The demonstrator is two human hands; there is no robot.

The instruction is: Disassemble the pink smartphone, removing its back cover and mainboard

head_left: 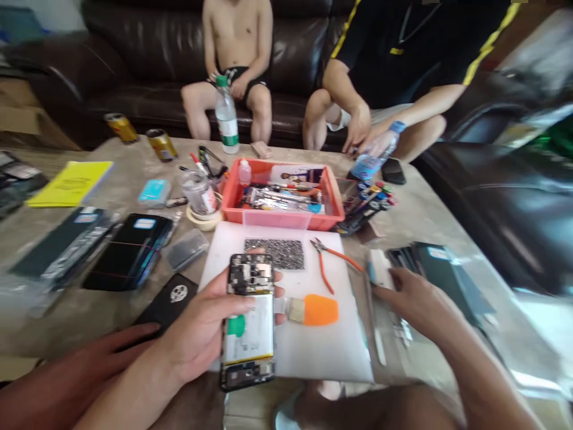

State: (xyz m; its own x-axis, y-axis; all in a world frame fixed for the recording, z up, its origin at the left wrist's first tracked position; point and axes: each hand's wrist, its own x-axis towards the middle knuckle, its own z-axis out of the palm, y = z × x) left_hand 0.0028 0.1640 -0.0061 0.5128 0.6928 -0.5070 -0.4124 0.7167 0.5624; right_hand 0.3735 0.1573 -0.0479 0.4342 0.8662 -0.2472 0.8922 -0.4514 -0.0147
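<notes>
Head view: my left hand (201,325) has its grip clamped around an opened phone (249,319), back cover off, white battery (249,328) and circuit board exposed, held just above the near edge of the white mat (313,346). My right hand (414,298) rests at the mat's right edge on thin strips and tools (380,310); its grip is loosely apart, though I cannot tell whether the fingertips pinch anything. Risks, as I judge them: a one-handed hold may slip and drop the phone onto the desk (416,215); a thumb pressing the bare battery could dent it; the brush (313,310) and orange cutters (329,263) lie near.
</notes>
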